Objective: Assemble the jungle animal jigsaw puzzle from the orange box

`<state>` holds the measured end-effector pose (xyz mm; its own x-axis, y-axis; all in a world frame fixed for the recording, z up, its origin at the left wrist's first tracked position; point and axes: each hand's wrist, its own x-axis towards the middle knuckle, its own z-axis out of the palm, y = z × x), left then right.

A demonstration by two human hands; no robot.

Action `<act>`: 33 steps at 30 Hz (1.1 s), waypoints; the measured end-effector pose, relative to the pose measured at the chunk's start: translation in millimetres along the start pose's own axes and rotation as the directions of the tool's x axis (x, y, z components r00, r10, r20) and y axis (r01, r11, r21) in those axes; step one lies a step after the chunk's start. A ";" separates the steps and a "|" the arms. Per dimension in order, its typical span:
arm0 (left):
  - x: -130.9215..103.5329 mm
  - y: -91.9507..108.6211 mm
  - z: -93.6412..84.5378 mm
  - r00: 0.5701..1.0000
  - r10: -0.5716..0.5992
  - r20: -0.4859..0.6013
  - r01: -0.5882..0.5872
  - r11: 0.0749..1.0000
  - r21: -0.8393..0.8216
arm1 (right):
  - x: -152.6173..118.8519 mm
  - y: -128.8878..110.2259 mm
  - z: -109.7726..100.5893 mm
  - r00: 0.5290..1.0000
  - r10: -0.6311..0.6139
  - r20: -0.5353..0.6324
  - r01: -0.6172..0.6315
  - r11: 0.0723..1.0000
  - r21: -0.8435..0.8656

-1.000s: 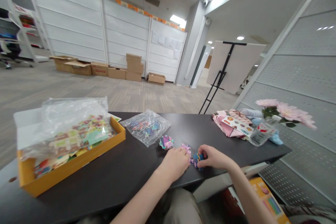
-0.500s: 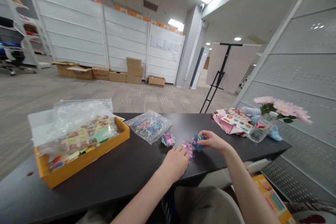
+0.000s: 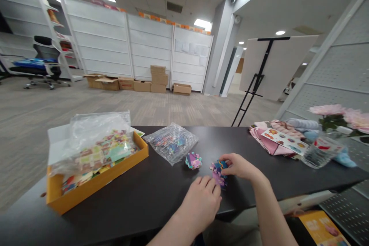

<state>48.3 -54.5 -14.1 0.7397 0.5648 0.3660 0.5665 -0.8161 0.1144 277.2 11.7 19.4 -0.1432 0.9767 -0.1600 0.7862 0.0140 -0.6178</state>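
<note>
My right hand point(image 3: 238, 166) pinches a blue puzzle piece point(image 3: 221, 164) with an orange wavy line, low over the dark table. The blue piece lies against or partly over the purple puzzle pieces point(image 3: 218, 178); whether they interlock I cannot tell. My left hand point(image 3: 204, 196) has its fingers bent together on the near left edge of the purple pieces, its thumb hidden. A small stack of purple and teal puzzle pieces point(image 3: 193, 160) lies just left of them. Behind that, a clear plastic bag point(image 3: 173, 142) holds more pieces, mostly blue and orange.
At the left stands a yellow box point(image 3: 100, 180) with bagged puzzle pieces. Folded cloths point(image 3: 269, 138), a sticker sheet point(image 3: 284, 141) and a clear vase point(image 3: 321, 153) with pink flowers occupy the table's right end. A yellow package point(image 3: 323, 226) sits below, beside the table.
The view has swung left, so things appear farther right. My right hand has brought the blue piece down against the purple pieces. My left hand stays at their near edge.
</note>
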 end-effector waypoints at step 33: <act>0.0 4.4 -4.4 0.994 -0.105 -0.013 0.104 0.994 -0.026 | -10.3 -9.0 3.7 0.998 -0.032 0.047 0.028 0.996 0.087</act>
<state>49.1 -58.6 -9.6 0.6712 0.6455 0.3644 0.6310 -0.7555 0.1760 269.3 0.7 23.7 -0.1960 0.9647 -0.1759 0.7269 0.0226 -0.6864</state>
